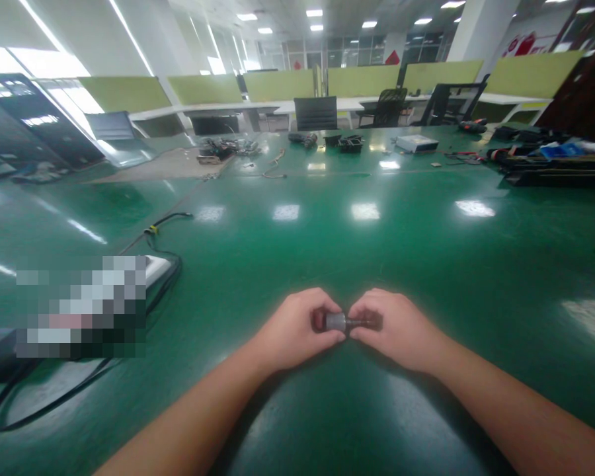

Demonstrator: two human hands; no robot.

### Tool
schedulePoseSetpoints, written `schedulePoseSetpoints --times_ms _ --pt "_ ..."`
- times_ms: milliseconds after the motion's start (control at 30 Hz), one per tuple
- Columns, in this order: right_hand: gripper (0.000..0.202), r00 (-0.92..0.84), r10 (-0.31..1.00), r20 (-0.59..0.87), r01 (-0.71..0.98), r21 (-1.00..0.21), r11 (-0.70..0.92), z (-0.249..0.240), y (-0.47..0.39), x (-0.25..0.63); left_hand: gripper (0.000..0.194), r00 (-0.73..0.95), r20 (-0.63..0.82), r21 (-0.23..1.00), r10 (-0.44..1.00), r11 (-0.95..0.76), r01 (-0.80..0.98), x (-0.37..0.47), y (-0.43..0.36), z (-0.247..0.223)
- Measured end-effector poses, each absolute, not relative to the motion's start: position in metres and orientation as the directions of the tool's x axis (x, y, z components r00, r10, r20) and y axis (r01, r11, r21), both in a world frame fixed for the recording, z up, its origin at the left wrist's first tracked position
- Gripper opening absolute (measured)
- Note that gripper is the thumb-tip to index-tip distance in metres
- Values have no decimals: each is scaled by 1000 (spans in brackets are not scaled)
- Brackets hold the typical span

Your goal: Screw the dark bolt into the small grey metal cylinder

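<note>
Low in the middle of the view, a small grey cylindrical part (335, 322) lies sideways between my two hands. My left hand (297, 328) is closed on its thick grey end, thumb on the near side and fingers on the far side. From the other end, a thinner dark shaft (361, 323) reaches into my right hand (401, 328), which pinches it between thumb and fingers. The fingertips of both hands almost meet over the join. Both hands are at the green tabletop (297, 258). Blur hides the part's finer detail and its exact kind.
On the left are a pixelated object (86, 311) and a looping black cable (44, 416). Dark tools and parts (223, 149), a white box (416, 143) and a dark stack (560, 173) line the far side. Chairs (316, 112) and green partitions stand beyond.
</note>
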State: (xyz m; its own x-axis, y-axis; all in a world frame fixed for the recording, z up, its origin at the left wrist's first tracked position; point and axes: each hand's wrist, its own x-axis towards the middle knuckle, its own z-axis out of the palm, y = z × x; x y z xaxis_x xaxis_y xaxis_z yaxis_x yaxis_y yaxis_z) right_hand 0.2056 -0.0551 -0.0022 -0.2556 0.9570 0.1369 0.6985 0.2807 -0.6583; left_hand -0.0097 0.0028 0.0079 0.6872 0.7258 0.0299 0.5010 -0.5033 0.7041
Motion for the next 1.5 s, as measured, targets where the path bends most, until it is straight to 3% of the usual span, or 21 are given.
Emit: schedulePoseSetpoints --times_ms 1500 --pt "6 -249 959 138 733 -620 279 2 -57 211 20 706 35 706 707 -518 483 -8 3 14"
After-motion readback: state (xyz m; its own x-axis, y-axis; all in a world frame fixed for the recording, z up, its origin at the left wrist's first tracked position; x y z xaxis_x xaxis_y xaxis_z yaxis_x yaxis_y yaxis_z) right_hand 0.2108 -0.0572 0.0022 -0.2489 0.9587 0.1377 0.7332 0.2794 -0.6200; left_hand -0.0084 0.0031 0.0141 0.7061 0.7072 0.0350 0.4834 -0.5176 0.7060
